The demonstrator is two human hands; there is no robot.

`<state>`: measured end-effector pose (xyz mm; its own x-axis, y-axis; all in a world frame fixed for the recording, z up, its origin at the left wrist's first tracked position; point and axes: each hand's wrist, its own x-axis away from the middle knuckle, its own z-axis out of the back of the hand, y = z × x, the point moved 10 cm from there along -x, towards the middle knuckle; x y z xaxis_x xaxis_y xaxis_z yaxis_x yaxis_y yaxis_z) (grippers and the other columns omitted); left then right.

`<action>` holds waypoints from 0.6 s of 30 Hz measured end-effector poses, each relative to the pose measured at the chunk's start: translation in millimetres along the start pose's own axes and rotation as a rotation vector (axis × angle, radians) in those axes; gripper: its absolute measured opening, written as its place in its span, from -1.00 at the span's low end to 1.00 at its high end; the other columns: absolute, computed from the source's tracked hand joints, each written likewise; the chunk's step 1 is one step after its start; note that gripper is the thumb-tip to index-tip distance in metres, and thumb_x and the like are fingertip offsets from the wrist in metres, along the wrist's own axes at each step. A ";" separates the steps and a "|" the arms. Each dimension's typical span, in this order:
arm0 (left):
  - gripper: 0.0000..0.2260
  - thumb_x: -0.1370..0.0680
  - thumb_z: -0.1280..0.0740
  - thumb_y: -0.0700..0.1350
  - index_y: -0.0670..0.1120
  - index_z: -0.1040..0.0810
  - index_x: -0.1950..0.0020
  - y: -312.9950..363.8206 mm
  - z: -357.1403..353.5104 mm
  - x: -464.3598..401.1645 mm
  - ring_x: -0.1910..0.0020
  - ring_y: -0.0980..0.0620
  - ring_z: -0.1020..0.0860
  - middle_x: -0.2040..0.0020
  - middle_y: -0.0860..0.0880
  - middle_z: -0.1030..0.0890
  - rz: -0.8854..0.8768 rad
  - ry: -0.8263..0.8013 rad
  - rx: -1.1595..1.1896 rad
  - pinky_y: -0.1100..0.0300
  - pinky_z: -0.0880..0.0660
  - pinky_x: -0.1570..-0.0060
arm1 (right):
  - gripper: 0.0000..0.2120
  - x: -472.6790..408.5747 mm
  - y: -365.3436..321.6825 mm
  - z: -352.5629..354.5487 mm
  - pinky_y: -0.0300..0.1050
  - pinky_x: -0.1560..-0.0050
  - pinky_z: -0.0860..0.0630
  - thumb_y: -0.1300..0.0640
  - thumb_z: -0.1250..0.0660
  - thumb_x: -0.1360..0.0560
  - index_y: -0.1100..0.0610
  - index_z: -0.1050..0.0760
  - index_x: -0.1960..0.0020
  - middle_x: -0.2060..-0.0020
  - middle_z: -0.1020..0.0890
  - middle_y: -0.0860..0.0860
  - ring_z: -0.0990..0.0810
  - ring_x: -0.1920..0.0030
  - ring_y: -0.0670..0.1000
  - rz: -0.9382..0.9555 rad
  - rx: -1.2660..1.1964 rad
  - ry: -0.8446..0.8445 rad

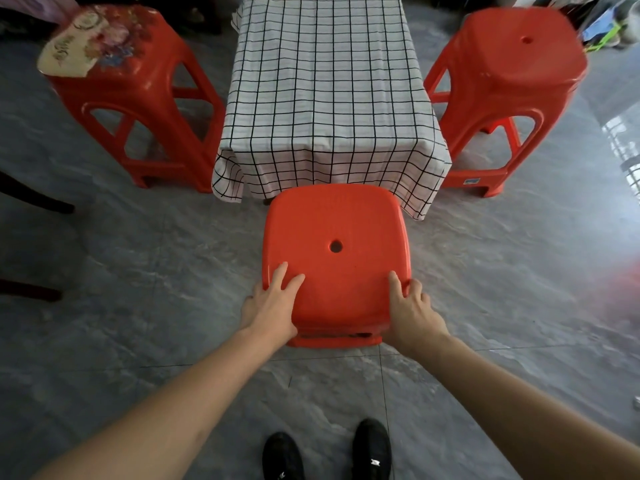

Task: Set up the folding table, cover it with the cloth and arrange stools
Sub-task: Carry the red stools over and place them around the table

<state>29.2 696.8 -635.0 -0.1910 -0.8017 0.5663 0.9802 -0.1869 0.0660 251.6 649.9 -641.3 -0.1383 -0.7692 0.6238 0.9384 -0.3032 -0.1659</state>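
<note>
The folding table stands under a white cloth with a black grid (329,98), which hangs down over its near end. A red plastic stool (336,230) with a hole in its seat stands at that near end, touching the cloth's hem. My left hand (273,303) grips the stool's near left corner, fingers lying on the seat. My right hand (412,310) grips the near right corner, thumb on the seat and fingers curled over the rim. A second red stool (131,95) with a flower-patterned seat stands left of the table. A third red stool (509,81) stands to the right.
The floor is grey stone tile (138,271). Dark furniture legs (38,199) reach in from the left edge. Coloured clutter (602,26) lies at the back right. My black shoes (370,448) are below the stool.
</note>
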 end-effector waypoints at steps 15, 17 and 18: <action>-0.27 -0.45 -0.42 0.05 0.13 -0.12 -0.53 15.3 209.0 111.0 -0.46 -0.07 -0.21 -0.56 0.03 -0.05 -0.104 0.216 -0.002 -0.06 -0.33 -0.33 | -0.37 131.6 -31.6 231.7 0.14 -0.12 -0.50 0.06 -0.43 -0.39 0.03 -0.25 -0.37 -0.30 -0.34 0.06 -0.34 -0.33 0.15 0.181 -0.083 0.276; -0.28 -0.45 -0.41 0.08 0.13 -0.12 -0.53 26.0 247.6 132.1 -0.48 -0.05 -0.17 -0.57 0.03 -0.04 -0.132 0.280 0.006 -0.09 -0.29 -0.37 | -0.39 154.9 -38.9 263.6 0.15 -0.16 -0.49 0.05 -0.43 -0.38 0.04 -0.26 -0.36 -0.29 -0.35 0.07 -0.35 -0.32 0.15 0.216 -0.081 0.321; -0.28 -0.45 -0.40 0.09 0.14 -0.12 -0.53 30.9 266.2 143.0 -0.49 -0.05 -0.16 -0.57 0.04 -0.04 -0.143 0.302 0.015 -0.09 -0.27 -0.37 | -0.40 166.0 -43.6 279.5 0.16 -0.18 -0.49 0.04 -0.44 -0.38 0.06 -0.28 -0.34 -0.28 -0.36 0.07 -0.35 -0.32 0.16 0.232 -0.075 0.345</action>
<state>46.3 727.5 -333.3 -0.3319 -0.9002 0.2819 0.9424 -0.3033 0.1409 276.2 692.6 -317.0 -0.0358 -0.9612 0.2734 0.9332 -0.1300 -0.3351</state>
